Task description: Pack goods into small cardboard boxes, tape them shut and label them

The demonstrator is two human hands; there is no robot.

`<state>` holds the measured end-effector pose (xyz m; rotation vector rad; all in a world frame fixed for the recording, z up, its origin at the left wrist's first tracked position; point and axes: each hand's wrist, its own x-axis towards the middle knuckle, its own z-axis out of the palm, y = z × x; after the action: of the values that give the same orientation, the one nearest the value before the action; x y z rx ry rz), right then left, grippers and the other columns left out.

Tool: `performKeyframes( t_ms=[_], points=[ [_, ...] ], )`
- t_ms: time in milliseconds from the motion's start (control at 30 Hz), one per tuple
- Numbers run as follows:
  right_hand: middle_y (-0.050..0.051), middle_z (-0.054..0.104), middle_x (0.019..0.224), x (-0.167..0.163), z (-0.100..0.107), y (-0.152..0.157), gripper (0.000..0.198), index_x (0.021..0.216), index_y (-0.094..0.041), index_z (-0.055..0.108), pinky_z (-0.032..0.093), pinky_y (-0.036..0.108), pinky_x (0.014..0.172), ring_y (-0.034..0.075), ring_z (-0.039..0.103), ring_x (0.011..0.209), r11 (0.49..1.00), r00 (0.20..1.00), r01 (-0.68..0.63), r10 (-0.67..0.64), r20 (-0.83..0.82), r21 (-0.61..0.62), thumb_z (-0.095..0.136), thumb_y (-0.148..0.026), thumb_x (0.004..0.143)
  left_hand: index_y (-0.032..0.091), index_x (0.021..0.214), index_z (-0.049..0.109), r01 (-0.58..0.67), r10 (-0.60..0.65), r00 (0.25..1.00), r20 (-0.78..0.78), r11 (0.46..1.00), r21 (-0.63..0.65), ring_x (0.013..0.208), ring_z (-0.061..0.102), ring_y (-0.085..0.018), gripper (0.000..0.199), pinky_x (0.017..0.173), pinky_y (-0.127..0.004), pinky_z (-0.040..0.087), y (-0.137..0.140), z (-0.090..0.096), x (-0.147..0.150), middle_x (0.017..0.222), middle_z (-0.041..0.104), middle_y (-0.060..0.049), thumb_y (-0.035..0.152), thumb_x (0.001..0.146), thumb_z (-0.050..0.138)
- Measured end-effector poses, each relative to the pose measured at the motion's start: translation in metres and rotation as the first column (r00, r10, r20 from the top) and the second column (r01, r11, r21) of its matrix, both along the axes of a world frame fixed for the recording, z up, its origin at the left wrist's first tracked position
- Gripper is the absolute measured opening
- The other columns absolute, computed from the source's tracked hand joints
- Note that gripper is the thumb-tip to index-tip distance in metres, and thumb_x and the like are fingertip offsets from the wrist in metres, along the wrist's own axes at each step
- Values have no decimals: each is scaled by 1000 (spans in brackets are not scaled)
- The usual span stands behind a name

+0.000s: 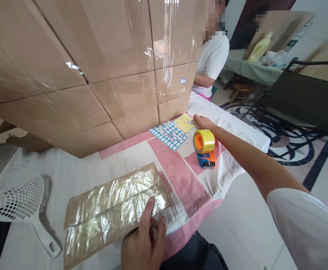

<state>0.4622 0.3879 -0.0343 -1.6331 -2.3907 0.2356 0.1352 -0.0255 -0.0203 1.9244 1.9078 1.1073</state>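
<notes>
My left hand (pixel 145 236) rests at the table's front edge, its index finger stretched out onto a flat, folded piece of cardboard (pixel 110 202) covered in shiny clear tape. Farther off, my right hand (pixel 203 122) is closed at the corner of a yellow sticker sheet (pixel 184 123). A sheet of white labels with blue borders (pixel 171 137) lies against it, with small loose pieces on top. Beside my right forearm stands a tape dispenser (pixel 207 163) in orange and blue, carrying a yellow roll of tape (pixel 206 141).
A tall wall of taped cardboard boxes (pixel 124 101) stands at the back of the table. A white perforated scoop (pixel 20 204) lies at the left. Behind the boxes sits another person (pixel 216 56) in a white shirt. A dark folding chair (pixel 301 93) is at the right.
</notes>
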Motion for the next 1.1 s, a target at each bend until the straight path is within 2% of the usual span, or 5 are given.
performKeyframes(
  t_ms=[233,467,633,767,1100],
  points=[
    [17,61,135,1,28,-13,10,101,-20,47,54,35,76,15,65,74,996,953,58,-35,-301,68,40,-17,94,22,142,55,9,-9,999,-44,1000,3,46,61,-13,48,55,-21,52,-1,8,-8,58,66,5,45,100,53],
    [1,62,85,-27,63,-120,12,95,-22,52,48,30,68,14,58,70,988,705,21,93,-704,151,62,-27,93,24,137,60,-22,21,1000,-22,998,-60,49,63,-12,44,54,-21,49,-5,15,-33,65,71,4,46,99,57],
    [2,68,95,-92,42,-238,32,127,-24,47,53,28,70,15,69,82,916,465,-402,208,-861,4,62,-25,99,25,137,60,-53,56,998,23,989,-135,55,65,-12,45,58,-21,51,-13,12,-49,74,76,3,44,96,61],
    [4,72,98,-145,6,-279,30,128,-24,46,54,28,73,15,71,86,851,380,-524,193,-905,-39,59,-23,101,25,137,58,-19,29,996,80,992,-126,56,67,-12,46,56,-20,51,-12,11,-50,72,75,4,39,94,65],
    [5,71,107,-183,-5,-288,34,132,-25,48,54,31,87,17,70,96,894,570,-445,244,-785,-45,50,-13,100,24,137,59,-35,37,998,42,998,-46,51,66,-12,48,49,-20,51,-7,8,-48,69,75,5,37,92,69]
  ],
)
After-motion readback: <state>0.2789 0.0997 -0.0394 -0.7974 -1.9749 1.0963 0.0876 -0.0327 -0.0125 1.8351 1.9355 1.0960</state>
